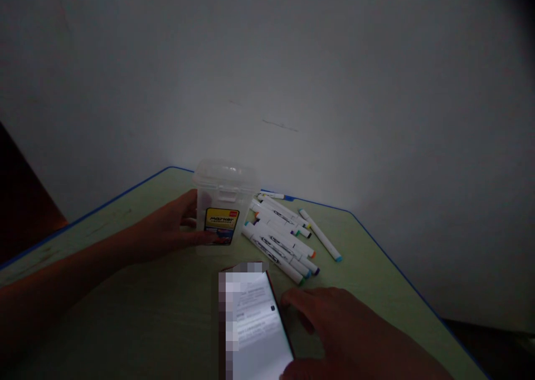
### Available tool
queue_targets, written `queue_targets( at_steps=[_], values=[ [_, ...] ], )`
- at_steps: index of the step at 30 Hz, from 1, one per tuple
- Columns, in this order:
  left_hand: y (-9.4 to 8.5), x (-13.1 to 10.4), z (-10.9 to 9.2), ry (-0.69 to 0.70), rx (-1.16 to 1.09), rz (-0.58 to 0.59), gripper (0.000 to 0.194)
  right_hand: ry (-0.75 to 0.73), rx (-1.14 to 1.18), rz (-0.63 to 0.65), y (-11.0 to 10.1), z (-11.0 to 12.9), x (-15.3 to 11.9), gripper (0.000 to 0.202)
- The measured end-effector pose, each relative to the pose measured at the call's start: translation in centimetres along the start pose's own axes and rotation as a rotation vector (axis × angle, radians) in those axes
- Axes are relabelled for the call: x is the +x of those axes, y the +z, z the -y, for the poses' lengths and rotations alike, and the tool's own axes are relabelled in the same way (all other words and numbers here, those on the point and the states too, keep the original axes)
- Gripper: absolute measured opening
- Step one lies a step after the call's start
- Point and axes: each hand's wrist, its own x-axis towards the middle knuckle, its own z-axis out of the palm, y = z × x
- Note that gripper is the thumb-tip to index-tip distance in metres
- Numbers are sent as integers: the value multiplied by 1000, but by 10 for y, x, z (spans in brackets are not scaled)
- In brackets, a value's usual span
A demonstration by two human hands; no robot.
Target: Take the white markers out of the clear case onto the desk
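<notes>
A clear plastic box (221, 201) with a yellow and black marker label stands upright, its lid closed. My left hand (179, 224) is wrapped round its left side, the thumb across the front by the label. Several white markers (284, 238) with coloured ends lie in a loose pile just right of the box. Below them lies a lit phone (259, 324), partly blurred out. My right hand (330, 318) is at the phone's right edge, index finger and thumb apart along that edge; whether it grips the phone is unclear.
The light green table (376, 291) has a blue edge and meets a plain grey wall (292, 79) behind. One marker (320, 235) lies apart at the right of the pile. Dark areas show beyond the table at both sides.
</notes>
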Motion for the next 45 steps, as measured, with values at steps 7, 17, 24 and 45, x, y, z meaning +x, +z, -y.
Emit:
queue_targets(
  at_steps=[7,17,24,45],
  values=[
    [0,1,-2,10,19,9,66,19,-23,3,0,1,0,57],
    [1,1,-1,-12,-6,5,64,64,-23,-19,1,4,-1,58],
    [0,0,-3,9,6,8,63,27,-1,-19,2,1,0,58],
    [1,1,0,7,22,-9,67,27,5,-7,4,-3,1,59]
  ],
)
